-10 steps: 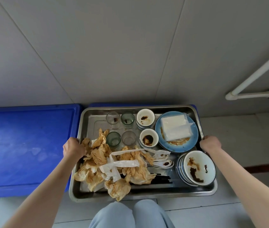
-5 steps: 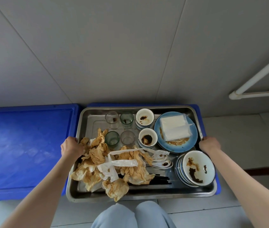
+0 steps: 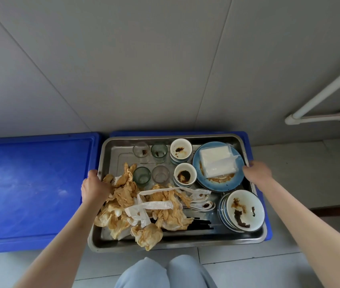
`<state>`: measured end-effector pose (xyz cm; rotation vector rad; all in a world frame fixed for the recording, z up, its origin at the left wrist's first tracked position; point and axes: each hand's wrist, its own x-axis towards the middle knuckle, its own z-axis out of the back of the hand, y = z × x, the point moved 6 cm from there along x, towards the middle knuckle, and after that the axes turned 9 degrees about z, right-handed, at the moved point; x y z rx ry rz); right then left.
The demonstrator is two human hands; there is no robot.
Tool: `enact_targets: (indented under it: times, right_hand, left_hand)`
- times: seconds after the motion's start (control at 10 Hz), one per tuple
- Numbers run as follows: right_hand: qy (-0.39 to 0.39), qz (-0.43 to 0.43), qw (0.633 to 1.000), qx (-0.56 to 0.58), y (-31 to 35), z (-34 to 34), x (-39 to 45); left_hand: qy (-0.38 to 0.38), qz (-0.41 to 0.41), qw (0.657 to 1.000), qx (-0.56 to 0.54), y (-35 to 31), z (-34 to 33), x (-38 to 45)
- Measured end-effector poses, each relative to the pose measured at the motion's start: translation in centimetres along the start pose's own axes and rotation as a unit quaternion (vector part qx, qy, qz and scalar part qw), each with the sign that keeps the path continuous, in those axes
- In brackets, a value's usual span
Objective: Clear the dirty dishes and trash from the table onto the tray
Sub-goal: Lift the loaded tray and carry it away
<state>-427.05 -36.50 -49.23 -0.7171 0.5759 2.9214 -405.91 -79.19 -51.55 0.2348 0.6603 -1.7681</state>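
A steel tray (image 3: pixel 185 241) sits on top of a blue crate (image 3: pixel 269 235). My left hand (image 3: pixel 94 189) grips the tray's left rim. My right hand (image 3: pixel 257 173) grips its right rim. The tray holds a heap of stained crumpled napkins (image 3: pixel 127 196) with white plastic strips (image 3: pixel 154 205), several small glasses (image 3: pixel 141 176), two dirty white cups (image 3: pixel 185 175), a blue plate (image 3: pixel 219 183) bearing a white tissue pack (image 3: pixel 217 161), white spoons (image 3: pixel 204 204), black chopsticks (image 3: pixel 201 222) and a stack of stained bowls (image 3: pixel 245 210).
A second blue crate lid (image 3: pixel 32 190) lies left of the tray. A grey wall (image 3: pixel 165 69) rises behind both crates. A white pipe (image 3: pixel 327 94) runs along the wall at right. My knees (image 3: pixel 165 273) show below the tray, over grey floor tiles (image 3: pixel 300 167).
The tray has come down onto the right blue crate. Both hands stay on its rims.
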Motion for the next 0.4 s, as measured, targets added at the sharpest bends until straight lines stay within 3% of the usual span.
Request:
enact_targets:
  times: [0.4]
  right_hand:
    - [-0.050,0.188,0.979,0.069,9.7,6.5,-9.7]
  left_hand:
    - [-0.006,-0.130,0.991,0.023,-6.4,10.0,-10.2]
